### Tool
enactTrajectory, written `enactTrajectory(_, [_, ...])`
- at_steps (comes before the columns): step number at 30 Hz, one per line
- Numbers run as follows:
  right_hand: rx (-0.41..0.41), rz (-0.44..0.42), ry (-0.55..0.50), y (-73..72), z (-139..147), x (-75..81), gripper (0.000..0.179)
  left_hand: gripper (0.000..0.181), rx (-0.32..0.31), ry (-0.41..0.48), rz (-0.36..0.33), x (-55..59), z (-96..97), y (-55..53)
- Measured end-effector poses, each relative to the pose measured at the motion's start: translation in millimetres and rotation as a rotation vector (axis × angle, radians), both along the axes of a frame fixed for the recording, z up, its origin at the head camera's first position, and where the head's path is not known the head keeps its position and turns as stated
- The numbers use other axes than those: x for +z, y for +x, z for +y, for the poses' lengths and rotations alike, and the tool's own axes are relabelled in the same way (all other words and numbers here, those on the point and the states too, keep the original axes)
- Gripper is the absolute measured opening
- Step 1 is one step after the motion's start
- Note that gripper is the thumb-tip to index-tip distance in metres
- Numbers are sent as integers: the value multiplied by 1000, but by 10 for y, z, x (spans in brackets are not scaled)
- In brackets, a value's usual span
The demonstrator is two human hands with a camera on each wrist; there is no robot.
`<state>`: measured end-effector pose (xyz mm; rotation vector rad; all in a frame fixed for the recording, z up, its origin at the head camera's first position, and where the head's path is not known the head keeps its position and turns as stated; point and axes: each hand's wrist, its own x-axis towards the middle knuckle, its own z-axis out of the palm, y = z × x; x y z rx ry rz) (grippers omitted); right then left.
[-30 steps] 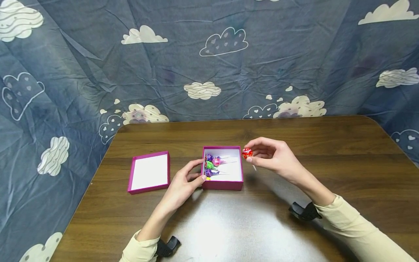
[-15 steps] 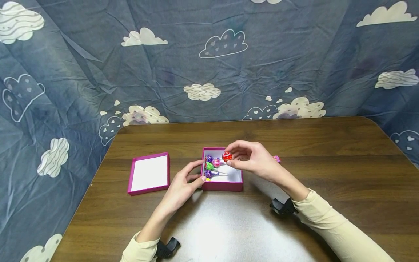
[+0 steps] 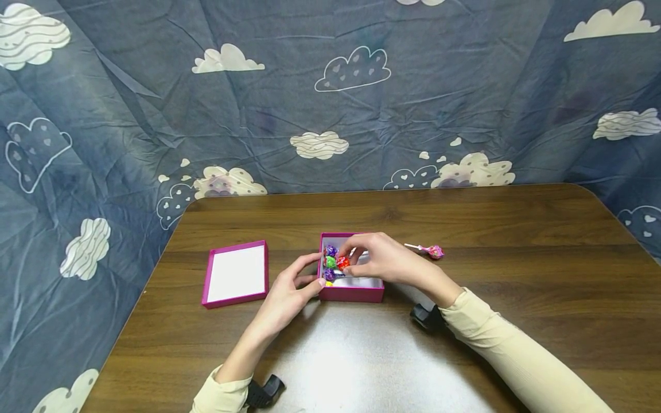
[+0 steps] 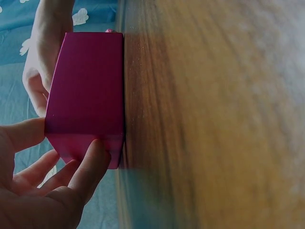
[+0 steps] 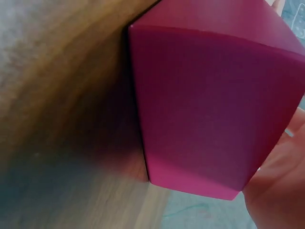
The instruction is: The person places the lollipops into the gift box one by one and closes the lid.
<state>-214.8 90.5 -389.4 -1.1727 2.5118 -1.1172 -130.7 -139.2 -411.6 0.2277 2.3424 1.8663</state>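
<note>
Inside the magenta box point(image 3: 351, 294), my right hand point(image 3: 379, 259) pinches a red-wrapped lollipop point(image 3: 343, 263) between thumb and fingers. Its stick is hidden behind the hand. Purple, green and yellow wrapped lollipops lie along the box's left side, such as the green lollipop point(image 3: 329, 262) and a purple lollipop point(image 3: 329, 275). My left hand point(image 3: 286, 295) rests against the box's left wall, thumb at the near corner. In the left wrist view, those fingers point(image 4: 90, 167) touch the side wall. The right wrist view shows mostly the box's outer wall point(image 5: 214, 109), with part of a hand behind it.
A pink lollipop point(image 3: 435, 252) lies on the wooden table point(image 3: 516, 246) right of the box, stick pointing left. The magenta lid point(image 3: 234, 274) lies to the left, white inside up. A blue cloud-patterned cloth point(image 3: 279, 103) hangs behind the table.
My right hand has carried the red lollipop leftward from beside the box into it, above the other lollipops. The pink lollipop on the table has come into view. The left hand stays put.
</note>
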Motion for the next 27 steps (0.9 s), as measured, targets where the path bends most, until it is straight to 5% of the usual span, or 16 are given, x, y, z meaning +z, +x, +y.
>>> enactTrajectory(13, [-36,184,244,9,-112,-55,20,51,-4,-1,-2,3,-1,2])
enactTrajectory(27, [-86,263,284,14,-171,-77,19,50,9,-9,-6,10,3,-3])
